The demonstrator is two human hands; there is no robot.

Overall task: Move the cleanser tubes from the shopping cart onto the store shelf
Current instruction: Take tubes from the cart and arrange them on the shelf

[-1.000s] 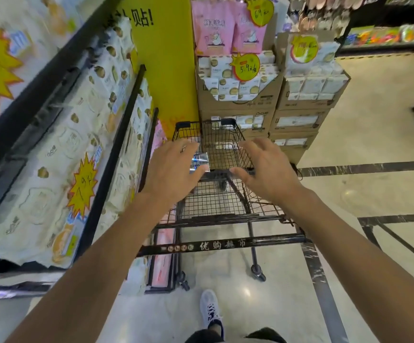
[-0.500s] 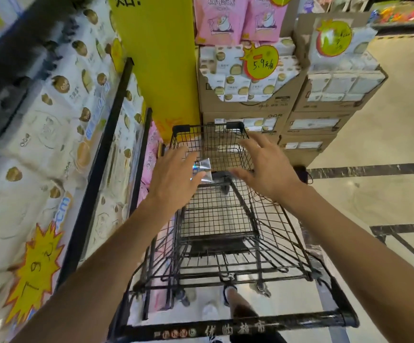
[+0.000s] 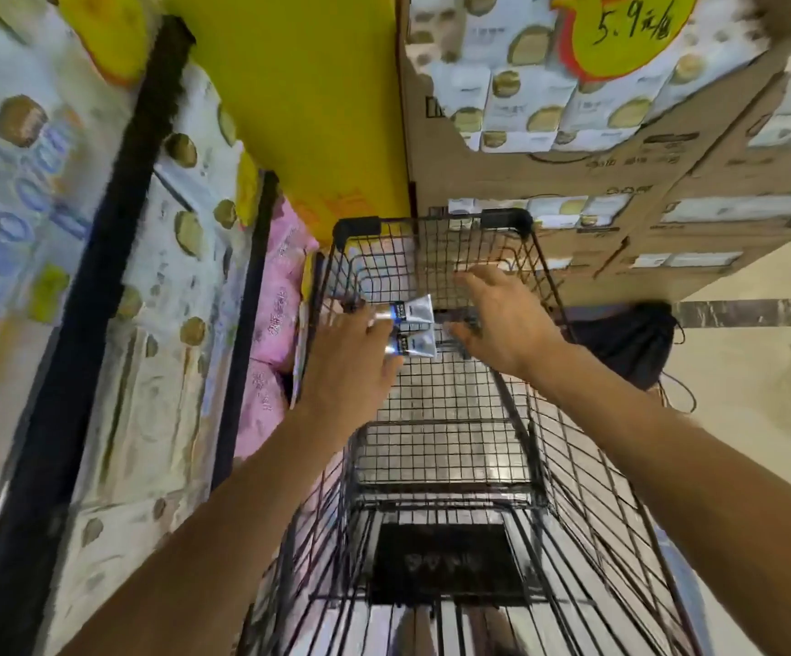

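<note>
My left hand reaches into the black wire shopping cart and holds two silver cleanser tubes with dark labels, their flat ends pointing right. A second tube sits just below the first, against my thumb. My right hand hovers inside the cart just right of the tubes, fingers spread and slightly bent, holding nothing. The store shelf with black rails runs along the left.
White tissue packs and pink packs fill the shelf at left. A yellow pillar stands ahead. Stacked cardboard boxes of tissue rise behind the cart. A black bag lies on the floor to the right.
The view has tilted down and closer over the cart. Both hands have reached deeper into the basket, and a second tube now shows at my left hand.
</note>
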